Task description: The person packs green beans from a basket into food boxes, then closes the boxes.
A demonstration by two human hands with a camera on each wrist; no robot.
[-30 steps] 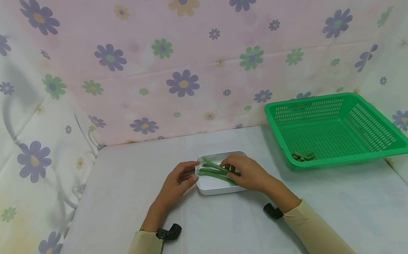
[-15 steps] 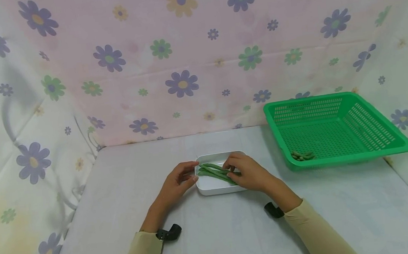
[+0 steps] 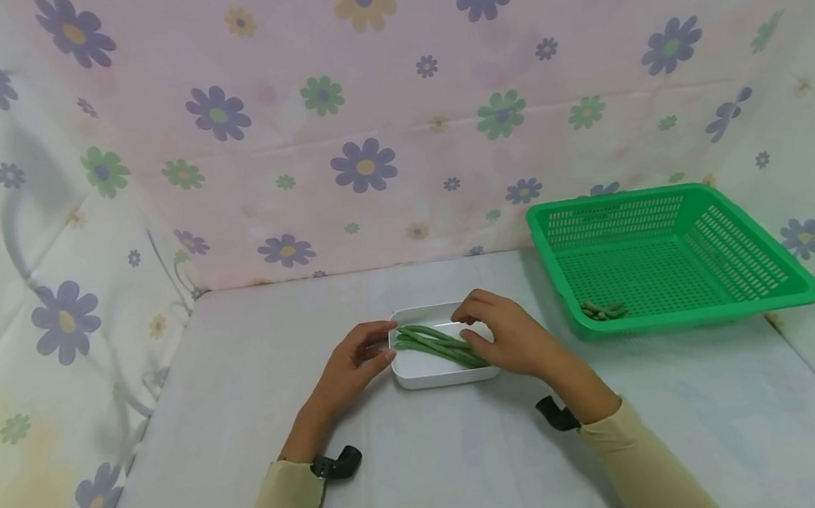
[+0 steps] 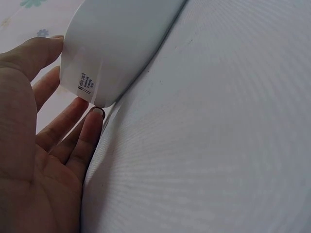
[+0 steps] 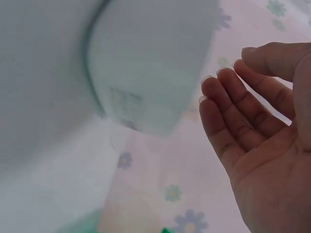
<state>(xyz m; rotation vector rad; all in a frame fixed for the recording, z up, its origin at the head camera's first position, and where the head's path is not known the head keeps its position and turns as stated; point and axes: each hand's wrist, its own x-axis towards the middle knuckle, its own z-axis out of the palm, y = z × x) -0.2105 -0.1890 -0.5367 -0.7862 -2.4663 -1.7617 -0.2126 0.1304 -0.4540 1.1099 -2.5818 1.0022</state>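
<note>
In the head view, several long green beans point(image 3: 436, 344) lie side by side in a small white rectangular tray point(image 3: 446, 379), slanting down to the right. My left hand point(image 3: 348, 367) is at the tray's left end, thumb and fingertips touching its outer wall. The left wrist view shows those relaxed fingers point(image 4: 89, 133) against the tray wall point(image 4: 109, 48), near a printed mark. Over the tray's right end hovers my right hand point(image 3: 505, 335), with thumb and fingers apart. Nothing is between its fingers point(image 5: 238, 109) in the right wrist view. The beans' right ends are partly hidden behind this hand.
A green perforated basket point(image 3: 709, 313) stands at the right of the white-covered table point(image 3: 272, 320). Several short green pieces point(image 3: 605, 311) lie in its near left corner. Flower-patterned cloth point(image 3: 389, 88) hangs behind and on both sides.
The beans have been drawn together into a closer bundle in the tray. My right hand has let go of them and moved slightly right. My left hand stays at the tray.
</note>
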